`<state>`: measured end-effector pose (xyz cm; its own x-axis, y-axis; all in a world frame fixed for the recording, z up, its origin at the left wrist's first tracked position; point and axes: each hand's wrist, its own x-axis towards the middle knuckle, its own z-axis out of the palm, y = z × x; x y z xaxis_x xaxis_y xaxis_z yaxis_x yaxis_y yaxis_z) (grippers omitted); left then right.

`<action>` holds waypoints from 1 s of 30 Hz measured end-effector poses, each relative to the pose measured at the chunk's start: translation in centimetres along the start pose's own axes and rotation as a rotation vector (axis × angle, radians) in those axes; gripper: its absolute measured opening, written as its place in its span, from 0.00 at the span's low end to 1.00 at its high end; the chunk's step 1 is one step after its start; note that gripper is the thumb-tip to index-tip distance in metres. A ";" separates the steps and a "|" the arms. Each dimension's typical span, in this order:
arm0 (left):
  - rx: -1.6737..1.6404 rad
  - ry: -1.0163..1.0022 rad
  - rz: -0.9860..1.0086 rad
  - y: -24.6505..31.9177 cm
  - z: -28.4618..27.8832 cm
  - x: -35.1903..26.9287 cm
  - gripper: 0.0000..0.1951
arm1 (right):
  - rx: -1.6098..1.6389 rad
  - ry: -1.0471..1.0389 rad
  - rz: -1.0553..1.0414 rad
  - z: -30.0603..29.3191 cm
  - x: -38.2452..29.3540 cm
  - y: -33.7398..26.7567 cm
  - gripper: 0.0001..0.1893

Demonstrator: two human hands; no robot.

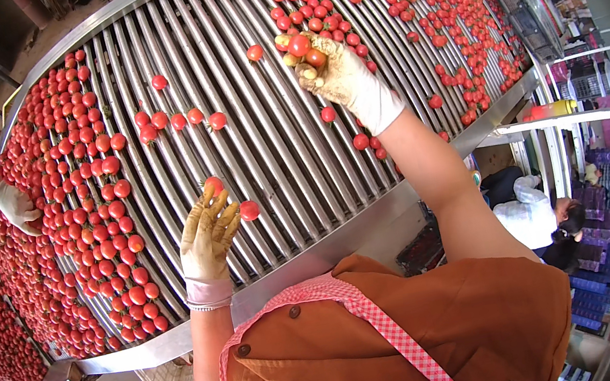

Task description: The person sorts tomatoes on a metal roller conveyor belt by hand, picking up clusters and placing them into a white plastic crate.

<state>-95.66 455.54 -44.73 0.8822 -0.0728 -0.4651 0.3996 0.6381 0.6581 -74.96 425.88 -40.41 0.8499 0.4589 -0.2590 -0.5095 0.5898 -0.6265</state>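
My right hand (334, 72), in a soiled whitish glove, is palm up over the rollers. Its curled fingers hold two small tomatoes (298, 45), one redder and one more orange. Beyond it a cluster of cherry tomatoes (313, 10) lies on the metal roller conveyor (265, 136). My left hand (206, 229), in a yellow-stained glove, hovers near the conveyor's front edge with its fingers apart. One tomato (213, 184) shows partly behind its fingertips; whether they touch cannot be told. Another tomato (249, 210) rests just right of that hand.
A co-worker's gloved hand (16, 208) reaches over densely packed tomatoes (87, 168) at the left. More tomatoes (449, 0) spread across the right end, beside a dark crate (524, 11). The steel side rail (327, 248) runs before me. A seated person (530, 215) is at right.
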 end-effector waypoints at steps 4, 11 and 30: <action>-0.237 -0.046 -0.256 0.3 1.8 0.8 0.25 | -0.109 -0.034 0.067 4.0 -1.2 4.4 0.26; -0.721 -0.140 -0.366 -4.7 -3.1 2.9 0.26 | -1.500 -0.628 -0.543 8.6 -4.9 15.6 0.23; -0.557 -0.068 -0.279 -0.3 -8.7 -5.0 0.20 | -2.411 0.681 -0.122 -17.6 7.5 -8.0 0.16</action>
<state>-102.39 462.37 -47.78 0.7845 -0.3314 -0.5242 0.4439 0.8903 0.1014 -62.13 412.97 -50.30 0.9982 0.0501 0.0341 0.0464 -0.9938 0.1011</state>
